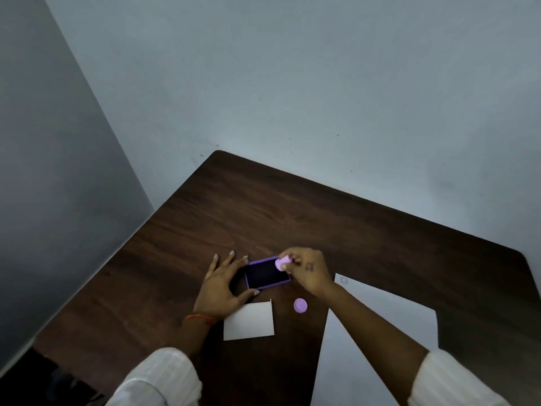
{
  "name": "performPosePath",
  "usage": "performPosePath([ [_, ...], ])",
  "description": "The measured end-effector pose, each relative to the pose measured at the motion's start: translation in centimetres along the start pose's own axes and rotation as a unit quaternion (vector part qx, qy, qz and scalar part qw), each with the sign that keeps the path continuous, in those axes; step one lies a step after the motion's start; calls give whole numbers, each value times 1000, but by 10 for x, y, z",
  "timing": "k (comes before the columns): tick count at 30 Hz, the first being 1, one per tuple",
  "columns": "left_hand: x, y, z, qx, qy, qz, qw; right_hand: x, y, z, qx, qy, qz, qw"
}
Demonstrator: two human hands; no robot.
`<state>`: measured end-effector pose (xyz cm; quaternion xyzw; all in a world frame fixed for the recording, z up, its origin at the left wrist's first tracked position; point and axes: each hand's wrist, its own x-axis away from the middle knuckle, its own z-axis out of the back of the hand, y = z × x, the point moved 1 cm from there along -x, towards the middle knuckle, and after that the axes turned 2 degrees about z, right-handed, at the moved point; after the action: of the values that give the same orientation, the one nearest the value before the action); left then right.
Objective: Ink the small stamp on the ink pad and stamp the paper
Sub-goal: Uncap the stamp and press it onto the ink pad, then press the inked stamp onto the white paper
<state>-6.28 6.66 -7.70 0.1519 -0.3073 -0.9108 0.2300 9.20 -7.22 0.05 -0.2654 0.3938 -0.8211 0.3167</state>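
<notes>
A purple ink pad [267, 274] with a dark inked surface lies open on the dark wooden table [292, 218]. My left hand [224, 282] rests flat beside it, thumb and fingers touching its left edges. My right hand [307, 271] is shut on a small lilac stamp [281, 263], tilted over the pad's far right corner; I cannot tell whether it touches the ink. A white sheet of paper [366, 323] lies at the right, partly under my right forearm, with a faint round mark [344, 280] near its far corner.
A small white card or lid [248, 320] lies just in front of the ink pad. A round lilac cap [300, 305] sits between it and the paper. Grey walls close the table's far and left sides.
</notes>
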Motion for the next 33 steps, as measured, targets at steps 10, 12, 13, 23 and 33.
performPosePath([
  [10, 2, 10, 8, 5, -25, 20, 999, 78, 36, 59, -548, 86, -203, 807],
  [12, 1, 16, 12, 32, -34, 42, 998, 95, 44, 64, -627, 87, -201, 747],
  [13, 0, 19, 13, 43, -40, 58, 997, 102, 46, 65, -658, 88, -196, 722],
  [23, -18, 91, -17, 16, -76, -54, 996, 134, 63, 77, -741, 104, -172, 640],
  [33, -40, 138, -76, -150, -247, -153, 945, 118, 91, 88, -477, 239, -218, 817],
])
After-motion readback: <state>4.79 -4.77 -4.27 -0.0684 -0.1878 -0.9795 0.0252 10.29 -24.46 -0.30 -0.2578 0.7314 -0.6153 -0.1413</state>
